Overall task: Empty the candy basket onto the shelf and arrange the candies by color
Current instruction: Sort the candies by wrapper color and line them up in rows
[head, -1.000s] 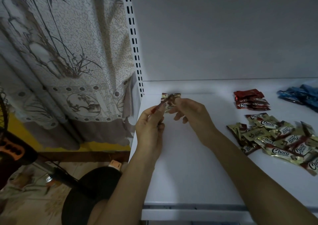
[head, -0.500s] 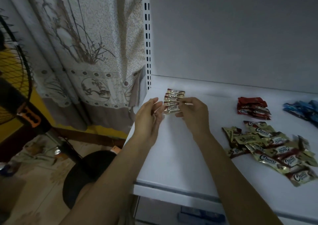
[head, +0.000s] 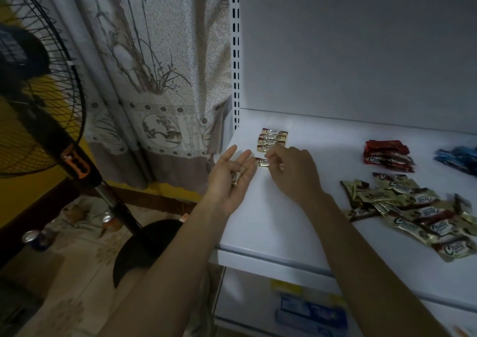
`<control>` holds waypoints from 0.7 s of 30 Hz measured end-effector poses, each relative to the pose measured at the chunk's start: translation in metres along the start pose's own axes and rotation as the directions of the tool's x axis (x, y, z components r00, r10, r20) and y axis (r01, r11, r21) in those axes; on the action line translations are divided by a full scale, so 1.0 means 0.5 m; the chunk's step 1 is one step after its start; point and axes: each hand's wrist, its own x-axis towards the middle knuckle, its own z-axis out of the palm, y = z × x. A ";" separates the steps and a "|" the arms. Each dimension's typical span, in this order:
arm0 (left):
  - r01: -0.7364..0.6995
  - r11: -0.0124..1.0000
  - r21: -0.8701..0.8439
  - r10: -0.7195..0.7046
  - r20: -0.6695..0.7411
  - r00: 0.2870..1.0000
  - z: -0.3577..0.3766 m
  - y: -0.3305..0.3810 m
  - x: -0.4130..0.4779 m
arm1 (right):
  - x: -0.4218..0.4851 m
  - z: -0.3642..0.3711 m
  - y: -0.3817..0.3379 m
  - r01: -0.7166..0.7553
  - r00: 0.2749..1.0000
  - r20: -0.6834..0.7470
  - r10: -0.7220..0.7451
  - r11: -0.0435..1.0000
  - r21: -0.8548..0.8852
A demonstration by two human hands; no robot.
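A short row of gold Choco candies (head: pixel 273 139) lies at the back left of the white shelf (head: pixel 273 215). My right hand (head: pixel 293 171) pinches another gold candy (head: pixel 261 162) flat on the shelf just in front of that row. My left hand (head: pixel 229 182) lies palm up beside it, fingers straight, with one small candy (head: pixel 235 177) resting on the palm. To the right are a red pile (head: pixel 386 155), a blue pile (head: pixel 458 160) and a loose heap of gold candies (head: pixel 413 209).
A slotted shelf upright (head: pixel 235 52) stands at the left rear corner, with a patterned curtain (head: pixel 154 78) beyond it. A black standing fan (head: pixel 41 99) and its round base (head: pixel 144 246) stand on the floor to the left. A lower shelf shows below the front edge.
The camera has drawn closer. My right hand has brought a gold candy down onto the shelf in front of the row. My left hand has opened palm up with a candy on it.
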 end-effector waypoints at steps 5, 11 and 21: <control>0.040 0.997 -0.072 -0.037 0.048 0.998 0.002 0.003 -0.004 | -0.003 -0.002 0.009 0.005 0.996 0.084 0.002 0.996 -0.085; 0.045 0.989 -0.143 -0.041 0.033 0.999 0.004 0.007 -0.007 | -0.006 -0.005 0.009 -0.014 0.997 0.074 0.017 0.999 -0.039; 0.062 0.988 -0.139 -0.057 0.042 0.997 -0.006 0.007 -0.001 | -0.006 0.004 0.023 -0.092 0.985 0.150 0.086 0.995 0.034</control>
